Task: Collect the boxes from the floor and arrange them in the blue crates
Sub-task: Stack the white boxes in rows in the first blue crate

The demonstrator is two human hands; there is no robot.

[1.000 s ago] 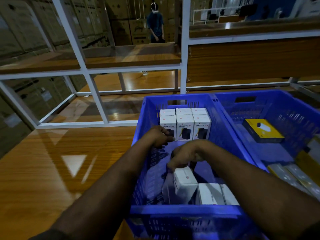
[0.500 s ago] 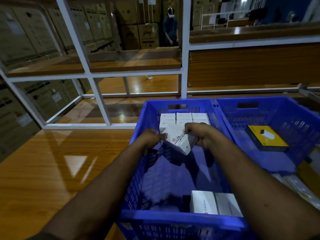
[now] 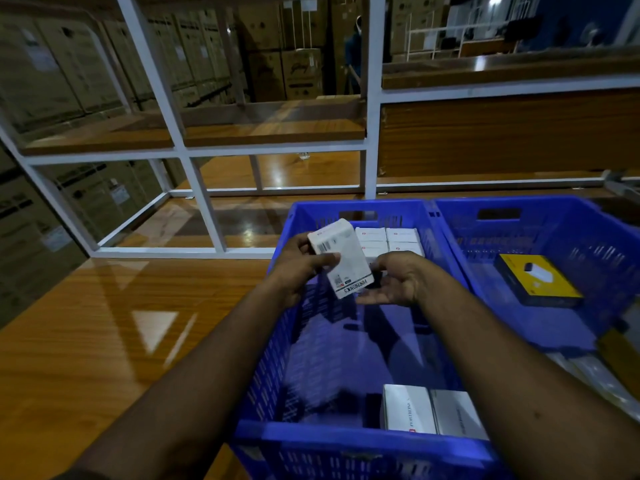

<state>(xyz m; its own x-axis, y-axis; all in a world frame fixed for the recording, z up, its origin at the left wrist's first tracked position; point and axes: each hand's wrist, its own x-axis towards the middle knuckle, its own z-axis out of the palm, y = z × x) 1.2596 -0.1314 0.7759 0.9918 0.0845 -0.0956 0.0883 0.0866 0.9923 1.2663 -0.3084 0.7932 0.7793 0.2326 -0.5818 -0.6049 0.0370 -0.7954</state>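
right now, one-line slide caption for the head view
Left hand holds a white box over the blue crate; right hand open beside it.

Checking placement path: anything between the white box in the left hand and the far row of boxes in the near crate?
Nothing visible blocks it. The left hand holds the white box tilted just in front of the far row of boxes in the near crate. The open right hand sits under the box's lower end, not in the way.
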